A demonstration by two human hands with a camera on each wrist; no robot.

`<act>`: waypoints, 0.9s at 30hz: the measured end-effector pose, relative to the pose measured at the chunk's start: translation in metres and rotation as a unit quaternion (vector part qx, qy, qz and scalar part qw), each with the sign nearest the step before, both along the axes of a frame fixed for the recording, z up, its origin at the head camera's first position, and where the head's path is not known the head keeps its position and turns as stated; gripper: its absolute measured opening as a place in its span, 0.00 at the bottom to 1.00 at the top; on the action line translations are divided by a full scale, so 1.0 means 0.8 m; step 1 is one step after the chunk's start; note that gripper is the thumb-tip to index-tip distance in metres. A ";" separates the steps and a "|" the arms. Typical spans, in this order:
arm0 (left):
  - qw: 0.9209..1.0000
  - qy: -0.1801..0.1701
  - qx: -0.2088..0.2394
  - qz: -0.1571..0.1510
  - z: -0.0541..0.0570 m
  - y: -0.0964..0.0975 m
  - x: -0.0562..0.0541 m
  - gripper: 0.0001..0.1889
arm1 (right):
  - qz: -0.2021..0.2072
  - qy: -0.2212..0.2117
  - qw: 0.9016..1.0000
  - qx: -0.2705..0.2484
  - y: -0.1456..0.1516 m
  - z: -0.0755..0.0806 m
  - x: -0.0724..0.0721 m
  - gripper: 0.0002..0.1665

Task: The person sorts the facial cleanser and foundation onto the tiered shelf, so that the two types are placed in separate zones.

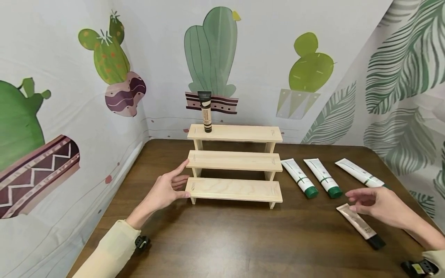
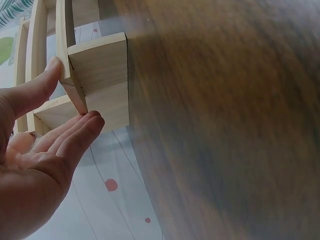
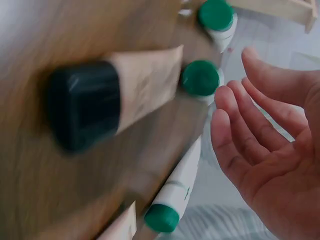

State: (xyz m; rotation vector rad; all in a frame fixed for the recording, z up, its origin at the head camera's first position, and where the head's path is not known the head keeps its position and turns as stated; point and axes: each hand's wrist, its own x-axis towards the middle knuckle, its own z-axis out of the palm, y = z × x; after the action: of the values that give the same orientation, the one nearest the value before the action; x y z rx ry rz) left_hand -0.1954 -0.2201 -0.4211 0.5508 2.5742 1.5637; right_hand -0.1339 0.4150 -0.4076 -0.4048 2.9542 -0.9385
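Observation:
My left hand (image 1: 166,190) touches the left end of a three-tier wooden display stand (image 1: 233,161), fingers extended, thumb at the lowest step. In the left wrist view its fingertips (image 2: 95,118) meet the corner of a step. A black-and-beige tube (image 1: 206,116) stands upright on the top step, towards the left. On the right, my right hand (image 1: 386,205) hovers with loosely bent fingers over the upper end of a pinkish-beige tube (image 1: 356,221) with a black cap. Nothing is between its fingers; the right wrist view shows the palm and the tube's cap (image 3: 82,105) apart.
Three white tubes with green caps lie right of the stand: one near it (image 1: 299,177), a middle one (image 1: 322,177) and a far-right one (image 1: 359,172). Another pinkish tube (image 3: 120,225) is partly visible. Cactus-printed cloth (image 1: 163,58) borders the brown table (image 1: 215,239).

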 end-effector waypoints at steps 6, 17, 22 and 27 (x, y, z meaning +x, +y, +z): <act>1.000 -0.003 0.000 0.000 0.003 0.002 0.000 0.58 | 0.035 -0.074 0.997 0.013 0.034 -0.002 0.006 0.25; 1.000 0.001 -0.008 0.003 0.001 0.001 0.000 0.58 | 0.077 -0.146 0.986 0.003 0.058 -0.016 0.006 0.30; 1.000 -0.006 -0.004 0.003 0.001 0.002 0.000 0.58 | 0.104 -0.148 0.982 -0.045 0.064 -0.031 0.002 0.25; 1.000 -0.005 -0.005 0.004 0.002 0.002 0.000 0.58 | 0.130 -0.144 0.979 -0.067 0.066 -0.038 -0.001 0.23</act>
State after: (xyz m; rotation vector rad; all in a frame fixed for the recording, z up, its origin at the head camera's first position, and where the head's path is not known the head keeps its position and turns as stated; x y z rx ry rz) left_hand -0.1950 -0.2187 -0.4198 0.5300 2.5789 1.5501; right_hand -0.1346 0.4676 -0.4378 -0.5868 2.5129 -1.0626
